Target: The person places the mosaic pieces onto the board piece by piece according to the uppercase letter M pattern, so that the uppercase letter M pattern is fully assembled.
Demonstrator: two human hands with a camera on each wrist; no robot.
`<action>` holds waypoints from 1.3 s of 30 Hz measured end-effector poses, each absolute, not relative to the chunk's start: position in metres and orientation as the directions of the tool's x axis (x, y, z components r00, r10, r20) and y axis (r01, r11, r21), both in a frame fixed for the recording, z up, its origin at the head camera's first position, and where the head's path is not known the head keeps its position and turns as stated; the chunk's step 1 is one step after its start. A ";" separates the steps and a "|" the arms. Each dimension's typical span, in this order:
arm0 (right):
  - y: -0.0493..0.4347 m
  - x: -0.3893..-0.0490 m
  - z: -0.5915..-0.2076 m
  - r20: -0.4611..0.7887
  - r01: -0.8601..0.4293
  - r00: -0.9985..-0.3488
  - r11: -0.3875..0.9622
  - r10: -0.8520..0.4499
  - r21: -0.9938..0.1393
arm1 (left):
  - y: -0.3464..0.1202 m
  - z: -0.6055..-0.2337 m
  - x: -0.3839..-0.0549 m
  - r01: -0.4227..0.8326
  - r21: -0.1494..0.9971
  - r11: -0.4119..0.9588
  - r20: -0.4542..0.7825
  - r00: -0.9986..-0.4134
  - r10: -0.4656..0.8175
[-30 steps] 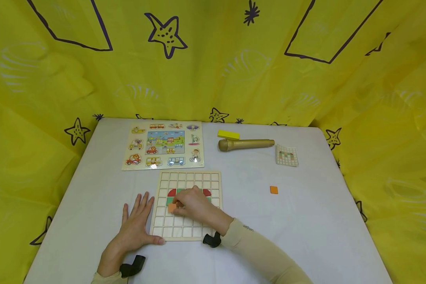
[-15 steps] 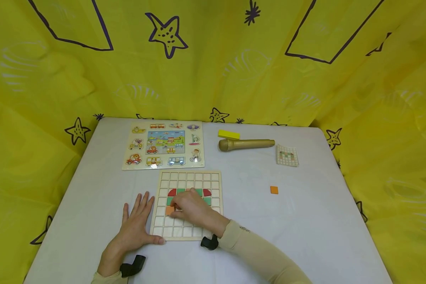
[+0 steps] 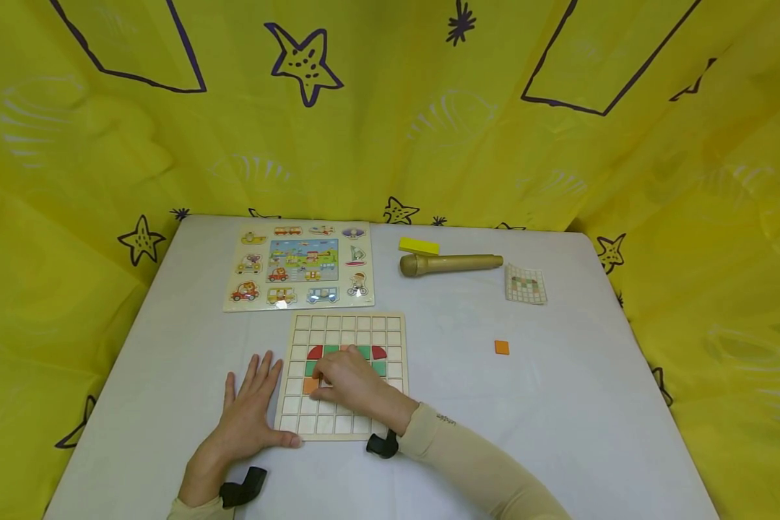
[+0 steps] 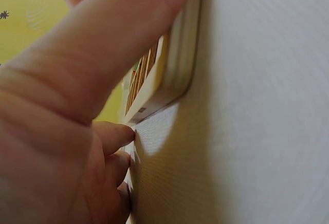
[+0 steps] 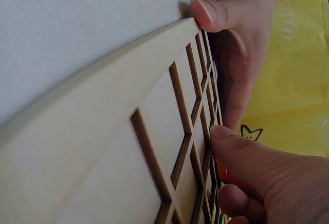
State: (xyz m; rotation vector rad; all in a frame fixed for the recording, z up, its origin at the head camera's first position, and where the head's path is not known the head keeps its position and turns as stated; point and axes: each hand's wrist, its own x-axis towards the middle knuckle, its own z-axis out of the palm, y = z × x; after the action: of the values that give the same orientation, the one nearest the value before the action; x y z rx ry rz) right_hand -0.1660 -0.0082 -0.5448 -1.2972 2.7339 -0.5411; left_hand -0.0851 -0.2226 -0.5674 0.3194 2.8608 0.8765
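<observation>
In the head view, a wooden grid board (image 3: pixel 326 425) lies in front of the person. Red quarter-round, green and orange tiles fill some of its cells. My right hand (image 3: pixel 359 385) is over the board's middle, thumb and curled fingers pinching at a square orange tile (image 3: pixel 310 386) in a left-hand cell. That hand hides several middle cells; the right wrist view shows a sliver of the orange tile (image 5: pixel 222 173) between thumb and finger. Flat on the table, my left hand (image 3: pixel 250 410) has spread fingers, its thumb (image 4: pixel 139 23) against the board's near left corner.
Behind the board lies a vehicle picture puzzle (image 3: pixel 234 249). Farther right are a yellow block (image 3: pixel 419 246), a gold toy microphone (image 3: pixel 455 263) and a stack of pattern cards (image 3: pixel 526 285). A loose orange tile (image 3: pixel 502 347) lies on the white table (image 3: pixel 559 404). Yellow curtains surround it.
My right hand has lowered the orange tile into its cell and shifted slightly left, then has stayed nearly still. The left hand has not moved.
</observation>
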 end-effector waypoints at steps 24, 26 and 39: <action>0.006 -0.171 -0.541 0.052 -0.654 -0.681 0.575 -0.730 -0.492 | -0.222 -0.566 -0.085 0.134 0.553 0.822 -0.096 -0.970 0.222; 0.012 -0.173 -0.538 0.043 -0.632 -0.695 0.581 -0.718 -0.513 | -0.222 -0.566 -0.085 0.138 0.557 0.819 -0.091 -0.970 0.225; 0.062 -0.202 -0.522 0.117 -0.547 -0.794 0.615 -0.597 -0.568 | -0.221 -0.565 -0.086 0.115 0.563 0.819 -0.101 -0.973 0.207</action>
State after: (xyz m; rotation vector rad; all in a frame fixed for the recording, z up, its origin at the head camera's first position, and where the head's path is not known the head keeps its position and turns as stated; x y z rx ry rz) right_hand -0.2022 0.0624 -0.5223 -0.9747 2.7474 -0.9234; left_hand -0.0864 -0.2206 -0.5646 0.2536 2.8442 0.8649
